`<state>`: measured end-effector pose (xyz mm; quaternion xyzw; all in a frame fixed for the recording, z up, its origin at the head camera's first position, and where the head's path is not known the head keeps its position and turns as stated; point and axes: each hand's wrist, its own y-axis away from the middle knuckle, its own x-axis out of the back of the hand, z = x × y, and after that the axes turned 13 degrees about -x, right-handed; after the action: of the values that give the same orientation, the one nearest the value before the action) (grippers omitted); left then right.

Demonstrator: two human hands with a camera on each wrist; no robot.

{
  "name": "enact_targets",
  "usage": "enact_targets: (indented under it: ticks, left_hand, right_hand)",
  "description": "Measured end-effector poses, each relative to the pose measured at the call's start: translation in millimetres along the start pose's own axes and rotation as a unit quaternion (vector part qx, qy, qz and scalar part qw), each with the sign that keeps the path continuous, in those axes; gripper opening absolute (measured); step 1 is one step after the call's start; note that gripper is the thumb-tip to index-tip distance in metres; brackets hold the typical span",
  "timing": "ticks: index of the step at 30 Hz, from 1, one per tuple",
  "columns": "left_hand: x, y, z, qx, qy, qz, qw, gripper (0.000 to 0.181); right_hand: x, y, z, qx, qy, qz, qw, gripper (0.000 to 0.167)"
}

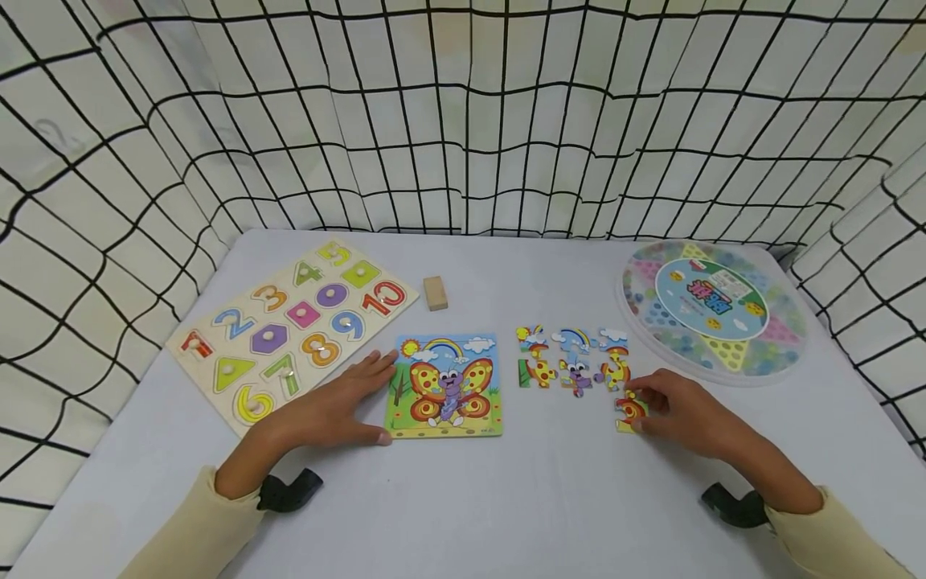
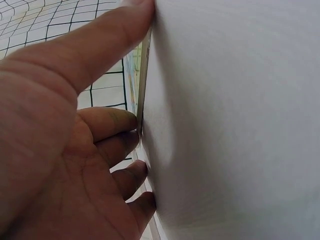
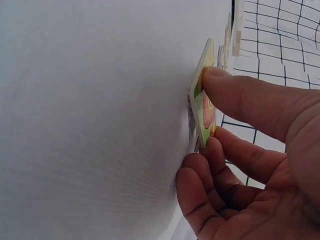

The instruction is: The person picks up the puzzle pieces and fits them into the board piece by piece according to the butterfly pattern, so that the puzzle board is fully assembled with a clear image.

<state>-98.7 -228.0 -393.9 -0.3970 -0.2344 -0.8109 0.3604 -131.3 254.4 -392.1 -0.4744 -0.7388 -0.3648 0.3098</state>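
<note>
Seen from the head camera, my left hand (image 1: 325, 412) rested at the left side of the butterfly puzzle board (image 1: 452, 390), its fingers stretched out and gripping nothing, thumb at the near corner. On the other side, my right hand (image 1: 683, 414) pinched a puzzle piece (image 1: 628, 412) with a red-and-orange swirl, just below the right end of six loose pieces (image 1: 576, 376) set in two rows of three. Behind them on the white table (image 1: 463, 503) lay a number board (image 1: 295, 339), a small wooden block (image 1: 436, 293) and a round game disc (image 1: 712, 310).

At the left wrist, my thumb and fingers spread wide along the board's thin edge, touching it without closing round it.

At the right wrist, my thumb pressed the swirl piece's printed face while my curled fingers met its far edge. The piece stood tilted in my grasp; whether it touched the table, I could not tell.
</note>
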Motion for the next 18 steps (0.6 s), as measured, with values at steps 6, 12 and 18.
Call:
enact_targets:
  ticks: [6, 12, 18]
  left_hand:
    - [1.2, -1.5, -1.8, 0.002, -0.003, 0.0, 1.0, 0.099]
    - [1.8, -2.8, -2.9, 0.004, -0.002, 0.003, 1.0, 0.1]
    - [0.1, -0.8, -3.2, 0.007, 0.001, 0.003, 1.0, 0.1]
  right_hand:
    - [-0.1, -0.1, -2.7, -0.007, -0.018, 0.012, 0.9997, 0.045]
    - [-1.9, -3.8, -3.1, 0.013, -0.016, 0.038, 0.9991, 0.034]
    - [1.3, -3.9, -5.4, 0.02, -0.046, 0.022, 0.9985, 0.025]
